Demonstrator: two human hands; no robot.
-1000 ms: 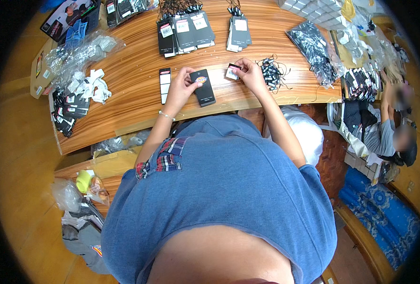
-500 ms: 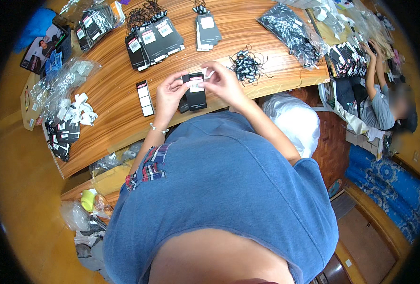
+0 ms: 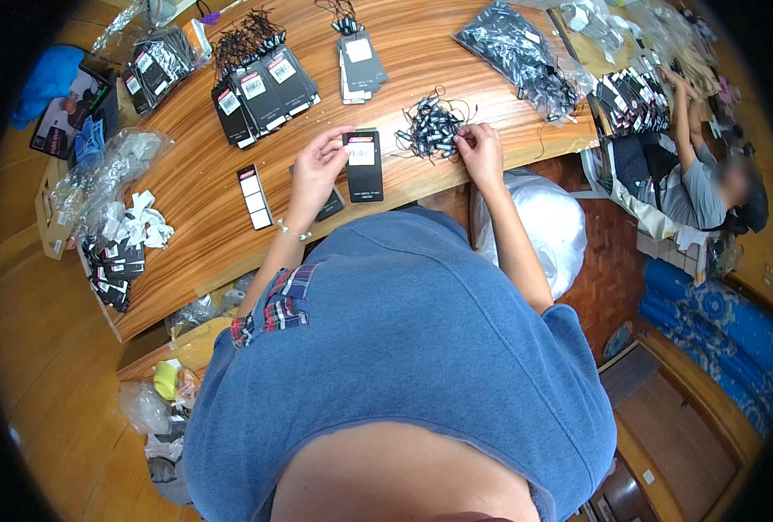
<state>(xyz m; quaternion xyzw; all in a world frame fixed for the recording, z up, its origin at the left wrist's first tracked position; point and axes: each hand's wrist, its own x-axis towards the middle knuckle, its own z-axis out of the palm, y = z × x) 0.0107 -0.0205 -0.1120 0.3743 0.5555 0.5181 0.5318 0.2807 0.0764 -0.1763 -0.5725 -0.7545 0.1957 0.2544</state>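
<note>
A black hang tag with a white barcode sticker is upright between the thumb and fingers of my left hand. Beneath that hand, another dark tag lies on the table, partly covered. My right hand is at the near right edge of a tangled pile of black tag strings, its thumb and fingertips pinched on a string there. Left of my left hand lies a black strip with white labels.
The wood-grain table bears stacked tags with strings, a smaller tag stack and a plastic bag of black strings. Crumpled white scraps lie at left. A white plastic bag stands below the right edge. A co-worker works at far right.
My right hand has left the tag and moved right to the string pile. My left hand still holds the tag, whose barcode sticker is now uncovered.
</note>
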